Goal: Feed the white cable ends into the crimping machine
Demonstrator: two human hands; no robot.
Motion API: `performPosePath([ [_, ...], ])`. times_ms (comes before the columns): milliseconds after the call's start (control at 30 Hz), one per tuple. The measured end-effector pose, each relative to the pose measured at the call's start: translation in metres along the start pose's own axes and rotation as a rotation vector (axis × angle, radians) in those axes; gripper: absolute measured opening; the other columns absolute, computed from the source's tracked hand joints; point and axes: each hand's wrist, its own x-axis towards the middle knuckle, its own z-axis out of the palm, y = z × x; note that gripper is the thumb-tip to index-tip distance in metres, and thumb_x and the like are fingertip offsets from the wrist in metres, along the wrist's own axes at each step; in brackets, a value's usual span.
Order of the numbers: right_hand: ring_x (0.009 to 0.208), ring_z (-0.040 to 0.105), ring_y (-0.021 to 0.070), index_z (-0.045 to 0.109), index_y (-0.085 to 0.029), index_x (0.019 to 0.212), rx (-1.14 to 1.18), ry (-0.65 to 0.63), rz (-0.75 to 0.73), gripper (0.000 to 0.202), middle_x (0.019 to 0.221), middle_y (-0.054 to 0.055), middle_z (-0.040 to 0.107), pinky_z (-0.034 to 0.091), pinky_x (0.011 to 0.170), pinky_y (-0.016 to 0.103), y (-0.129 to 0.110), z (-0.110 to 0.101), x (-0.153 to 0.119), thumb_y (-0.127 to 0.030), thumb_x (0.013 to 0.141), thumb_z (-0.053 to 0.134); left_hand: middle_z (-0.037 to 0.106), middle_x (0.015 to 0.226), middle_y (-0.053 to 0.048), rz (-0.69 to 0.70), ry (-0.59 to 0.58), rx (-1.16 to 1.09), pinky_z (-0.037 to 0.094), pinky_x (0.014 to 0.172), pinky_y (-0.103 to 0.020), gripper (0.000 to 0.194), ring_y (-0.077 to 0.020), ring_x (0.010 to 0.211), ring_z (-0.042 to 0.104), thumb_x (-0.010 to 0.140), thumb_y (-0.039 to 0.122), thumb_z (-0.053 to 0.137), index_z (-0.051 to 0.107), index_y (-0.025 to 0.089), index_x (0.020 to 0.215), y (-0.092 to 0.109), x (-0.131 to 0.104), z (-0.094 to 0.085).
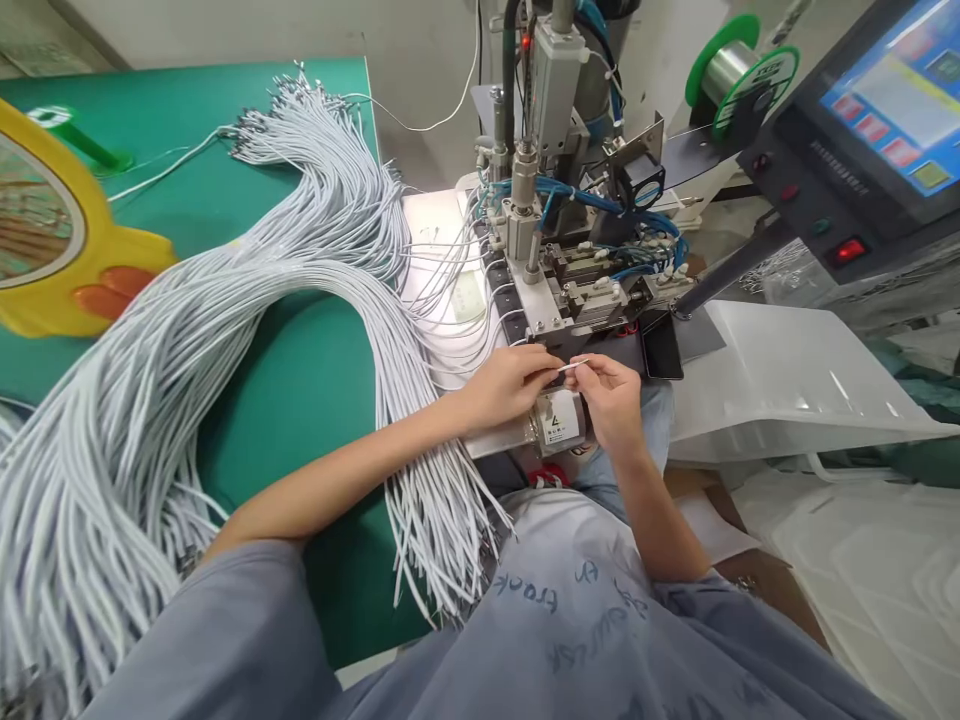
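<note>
My left hand (517,380) and my right hand (606,392) meet at the front edge of a metal machine (551,290). Their fingertips are pinched on a thin white cable end (571,367), which spans the small gap between them. Below the hands is a motor-like cylinder with a white label (559,418). Left of the machine, several white cables (457,350) run to its side over a pale plate. A thick bundle of white cables (300,270) lies across the green table, under my left forearm.
A control screen (900,95) stands at the upper right, near a green wire spool (739,75). A white plastic tray (802,370) sits to the right. A yellow toy-like frame (97,260) is at the left on the green table (322,400).
</note>
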Motion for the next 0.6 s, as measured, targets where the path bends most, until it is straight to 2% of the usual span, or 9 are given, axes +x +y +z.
performPosePath([
  [167,0.062,0.051,0.0114,0.068,-0.018,0.071,-0.218,0.017,-0.175,0.010,0.069,0.001,0.057,0.040,0.053,0.025,-0.007,-0.001,-0.002,-0.027,0.074,0.064,0.061,0.075,-0.004,0.032,-0.011,-0.068,0.044,0.061,-0.020,0.021,-0.0098,0.067,0.056,0.087,0.014,0.047,0.069,0.013,0.089,0.000,0.000,0.000],
  [300,0.051,0.038,0.0080,0.069,-0.016,0.068,-0.422,-0.090,-0.134,0.014,0.057,-0.002,0.047,0.032,0.048,0.024,-0.016,-0.011,0.006,-0.025,0.074,0.062,0.060,0.071,-0.004,0.061,-0.032,0.083,0.042,0.058,-0.021,0.022,-0.0106,0.064,0.054,0.086,0.016,0.048,0.069,0.014,0.089,-0.003,0.000,0.000],
  [400,0.049,0.034,0.0076,0.067,-0.015,0.063,-0.418,-0.167,-0.070,0.015,0.052,-0.004,0.041,0.031,0.049,0.024,-0.015,-0.013,0.010,-0.026,0.072,0.062,0.060,0.069,-0.004,0.044,-0.047,0.180,0.040,0.058,-0.022,0.022,-0.0118,0.065,0.054,0.084,0.015,0.048,0.070,0.014,0.084,-0.001,0.000,-0.001],
  [467,0.051,0.035,0.0084,0.066,-0.015,0.062,-0.333,-0.127,-0.037,0.016,0.052,-0.004,0.041,0.032,0.050,0.025,-0.009,-0.009,0.009,-0.028,0.071,0.062,0.060,0.066,-0.002,-0.036,-0.041,0.132,0.039,0.056,-0.021,0.018,-0.0104,0.062,0.053,0.082,0.015,0.051,0.069,0.014,0.079,0.002,0.001,-0.002],
  [533,0.053,0.037,0.0094,0.066,-0.016,0.063,-0.273,-0.027,-0.036,0.018,0.054,-0.003,0.041,0.032,0.050,0.025,-0.002,-0.001,0.005,-0.030,0.072,0.061,0.060,0.063,0.000,-0.131,-0.041,0.051,0.038,0.055,-0.020,0.014,-0.0082,0.057,0.051,0.079,0.015,0.054,0.067,0.014,0.073,0.005,0.002,-0.003],
  [600,0.053,0.035,0.0099,0.066,-0.016,0.064,-0.302,0.067,-0.070,0.020,0.054,-0.003,0.038,0.031,0.050,0.025,0.001,0.005,0.002,-0.032,0.074,0.059,0.059,0.062,0.001,-0.171,-0.057,0.037,0.038,0.054,-0.019,0.013,-0.0072,0.055,0.050,0.078,0.015,0.055,0.066,0.014,0.072,0.007,0.003,-0.004],
])
